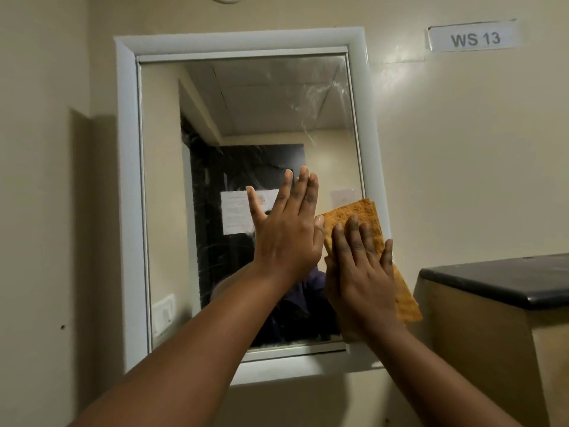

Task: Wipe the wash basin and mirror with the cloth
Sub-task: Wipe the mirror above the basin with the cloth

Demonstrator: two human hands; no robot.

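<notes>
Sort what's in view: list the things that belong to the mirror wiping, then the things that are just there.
Part of the job:
- orange cloth
- mirror
- right hand, pressing the cloth flat
- left hand, open against the glass

Just there:
- WS 13 label
- black-topped ledge

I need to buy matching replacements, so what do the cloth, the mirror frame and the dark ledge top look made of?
Cloth: orange, nubby weave, probably microfibre or terry, folded flat under the right hand.
Mirror frame: smooth white moulding with a soft sheen, likely painted or coated metal or plastic; can't tell which.
Ledge top: dark glossy slab with a rounded edge, possibly polished stone.
</notes>
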